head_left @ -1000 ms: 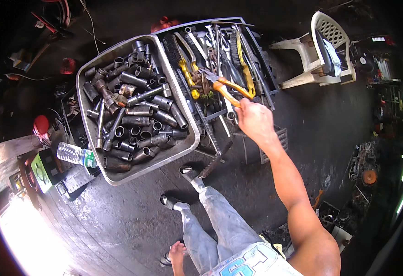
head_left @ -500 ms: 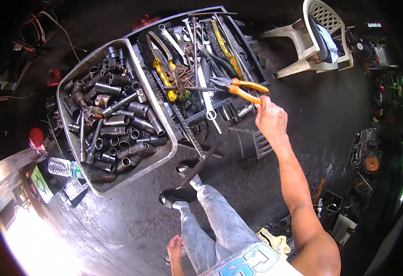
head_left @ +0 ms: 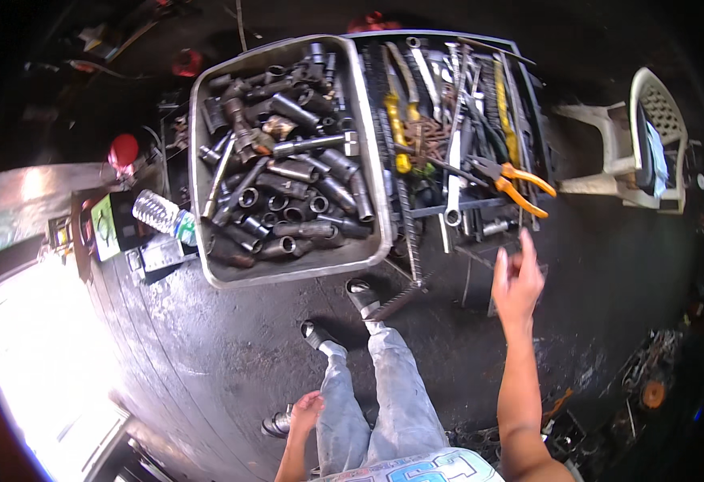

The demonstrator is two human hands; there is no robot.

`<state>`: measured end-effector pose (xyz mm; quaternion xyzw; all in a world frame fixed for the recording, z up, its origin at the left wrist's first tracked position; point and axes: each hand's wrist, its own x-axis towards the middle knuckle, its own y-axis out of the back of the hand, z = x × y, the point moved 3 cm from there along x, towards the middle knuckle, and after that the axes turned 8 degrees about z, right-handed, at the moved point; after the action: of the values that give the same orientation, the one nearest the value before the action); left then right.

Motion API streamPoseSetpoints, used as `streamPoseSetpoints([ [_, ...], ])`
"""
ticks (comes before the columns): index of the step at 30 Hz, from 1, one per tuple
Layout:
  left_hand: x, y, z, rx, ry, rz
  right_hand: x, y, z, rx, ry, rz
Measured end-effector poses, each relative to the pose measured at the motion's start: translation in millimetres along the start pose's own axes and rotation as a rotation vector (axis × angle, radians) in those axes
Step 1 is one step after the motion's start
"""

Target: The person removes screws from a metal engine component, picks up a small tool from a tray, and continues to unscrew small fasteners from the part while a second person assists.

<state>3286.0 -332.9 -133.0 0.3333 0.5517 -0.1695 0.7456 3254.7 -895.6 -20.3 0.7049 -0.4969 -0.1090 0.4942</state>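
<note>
Combination pliers with orange handles (head_left: 520,200) lie across the near right edge of the tool tray (head_left: 440,207), jaws pointing inward. Just below them is my right hand (head_left: 519,283), empty, with thumb and index finger apart. The tray is full of wrenches, yellow-handled wire brushes, a rusty chain (head_left: 428,138) and long rods. To its left sits a grey metal bin (head_left: 304,277) heaped with dark sockets (head_left: 291,169) and a T-shaped bar. My left hand (head_left: 308,410) hangs low beside my leg, holding nothing, its fingers loosely bent and slightly apart.
A plastic water bottle (head_left: 159,213) leans by the bin's left side. At the right stands a cream plastic chair (head_left: 617,161) with a cloth over it. A twisted steel bar (head_left: 410,233) sticks out from the tray toward my feet. Loose parts lie at the lower right.
My right hand has let go of the pliers and drawn back toward me; they now rest on the tray's edge. The view has shifted, so the bin and tray sit further right.
</note>
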Motion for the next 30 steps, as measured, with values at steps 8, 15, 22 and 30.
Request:
streamPoseSetpoints([
  [8, 10.4, -11.8, -69.1, 0.264, -0.056, 0.048, -287.6, 24.9, 42.3, -0.130, -0.491, -1.289],
  [15, 7.0, -5.0, -94.7, 0.973, -0.011, -0.209, -328.5, 40.9, 0.1, 0.090, -1.240, -1.824],
  [22, -9.6, 10.3, 150.4, 0.798, -0.626, -0.167, -320.8, 15.1, -16.2, -0.123, -0.249, -1.938],
  [30, -114.7, 36.0, 478.0, 0.187, -1.437, 0.543, -355.1, -24.6, -39.1, -0.236, -0.145, -1.915],
])
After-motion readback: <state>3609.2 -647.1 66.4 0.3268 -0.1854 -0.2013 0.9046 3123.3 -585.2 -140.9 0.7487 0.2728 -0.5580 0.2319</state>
